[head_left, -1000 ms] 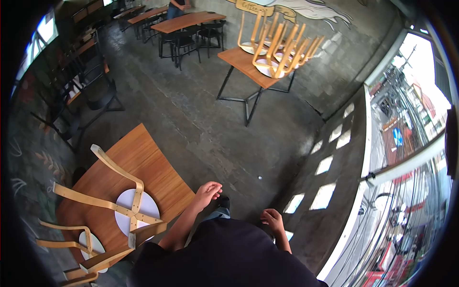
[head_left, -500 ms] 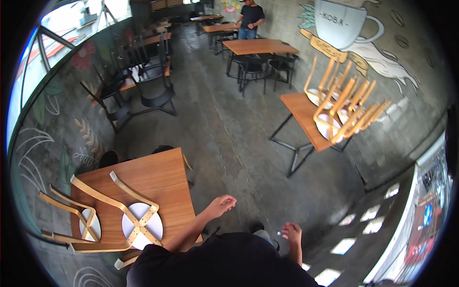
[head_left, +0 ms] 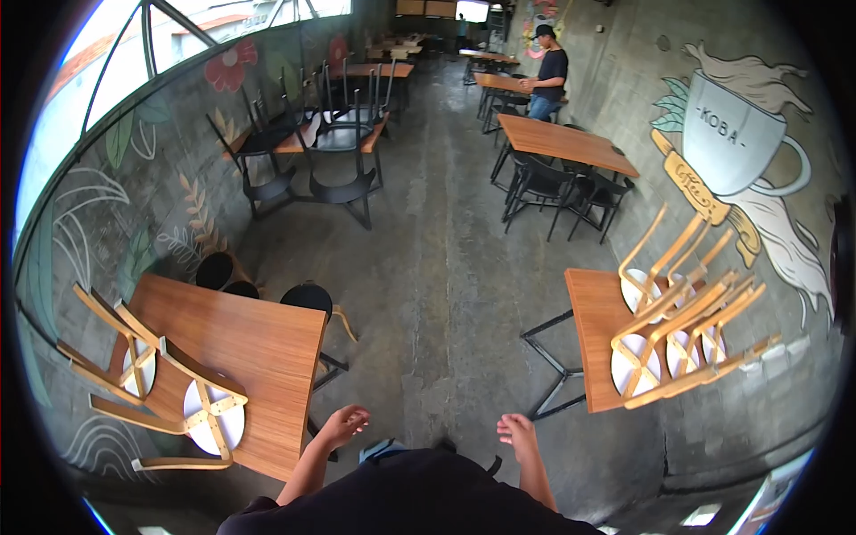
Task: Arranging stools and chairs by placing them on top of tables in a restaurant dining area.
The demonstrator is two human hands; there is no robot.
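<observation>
My left hand (head_left: 345, 425) hangs in the air near the front right corner of a wooden table (head_left: 259, 321). Its fingers are loosely bent, and nothing is in them. Over the floor to the right is my right hand (head_left: 517, 432), also without anything, its fingers a little curled and apart. Two upturned stools lie on the left table; the nearer stool (head_left: 214, 415) has a white round seat and pale wooden legs pointing outward. Neither hand touches the table or the stools.
On the right, another wooden table (head_left: 584, 343) bears several upturned stools (head_left: 637, 366). Black stools (head_left: 308, 299) stand beyond the left table. Farther off are black chairs (head_left: 343, 183) upturned on a table, and a person (head_left: 548, 76) beside tables at right. A concrete aisle (head_left: 437, 267) runs between.
My view has swung to the right and lifted, now looking along the aisle. My left hand has drawn back toward the left table; both hands stay without anything in them.
</observation>
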